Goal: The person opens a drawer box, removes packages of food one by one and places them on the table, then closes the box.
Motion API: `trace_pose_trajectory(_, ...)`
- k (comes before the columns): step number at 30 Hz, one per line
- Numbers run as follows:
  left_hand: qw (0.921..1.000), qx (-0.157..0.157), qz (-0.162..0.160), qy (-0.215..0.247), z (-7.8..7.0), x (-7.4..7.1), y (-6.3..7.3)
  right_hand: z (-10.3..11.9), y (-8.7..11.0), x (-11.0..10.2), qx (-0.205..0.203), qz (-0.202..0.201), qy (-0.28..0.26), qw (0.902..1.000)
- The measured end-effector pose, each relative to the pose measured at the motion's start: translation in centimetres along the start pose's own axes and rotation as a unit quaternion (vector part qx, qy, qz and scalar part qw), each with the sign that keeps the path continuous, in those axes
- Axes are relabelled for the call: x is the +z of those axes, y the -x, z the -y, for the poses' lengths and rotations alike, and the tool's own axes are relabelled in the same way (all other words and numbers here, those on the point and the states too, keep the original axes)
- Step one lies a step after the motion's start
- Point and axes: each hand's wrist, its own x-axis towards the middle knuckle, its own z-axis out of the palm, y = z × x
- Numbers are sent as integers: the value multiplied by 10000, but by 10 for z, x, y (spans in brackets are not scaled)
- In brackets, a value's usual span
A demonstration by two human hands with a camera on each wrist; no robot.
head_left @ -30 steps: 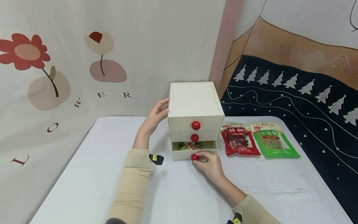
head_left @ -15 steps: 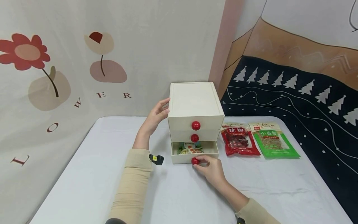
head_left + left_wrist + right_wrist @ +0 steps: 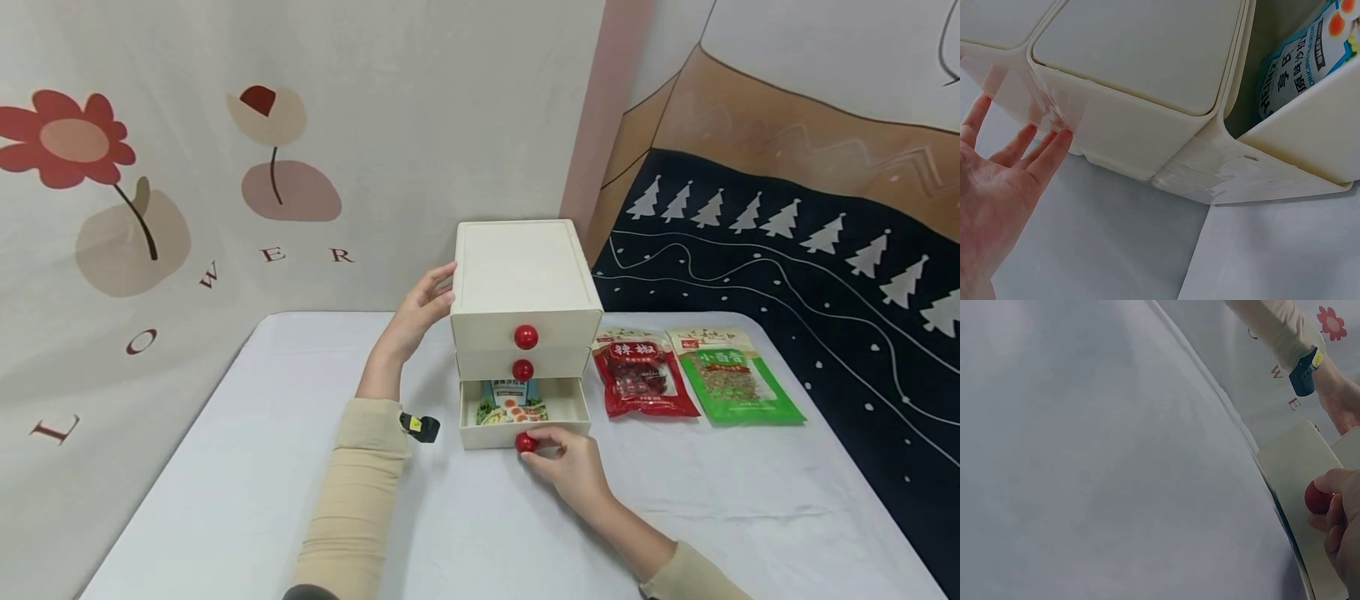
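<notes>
- I see the right hand (image 3: pixel 576 473) pinching the lowest red knob (image 3: pixel 524 442), front of the cabinet (image 3: pixel 525 268).
- The left hand (image 3: pixel 414 313), fingers extended, touches the cabinet's left side.
- Packet (image 3: pixel 513 406): inside its open bottom drawer (image 3: pixel 487 437).

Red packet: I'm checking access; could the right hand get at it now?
Probably yes: the right hand pinches the bottom red knob, but once freed, nothing visible blocks its way to the red packet.
</notes>
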Motion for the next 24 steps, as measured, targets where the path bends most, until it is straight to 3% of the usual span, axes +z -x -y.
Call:
trace_pose_trajectory(5, 10000, -19, -34, 20, 4, -1, -1, 2, 4, -2, 26, 31, 5, 10000)
trace_pose_trajectory(8, 10000, -64, -1, 8, -8, 2, 3, 3, 6, -3, 57, 55, 5, 10000)
trace_pose_trajectory(11, 9999, -94, -10, -53, -9, 3, 3, 3, 8, -3, 94, 76, -1, 9999)
trace_pose_trajectory(24, 10000, -42, -3, -11, -8, 3, 3, 3, 17, -3, 101, 85, -33, 9999)
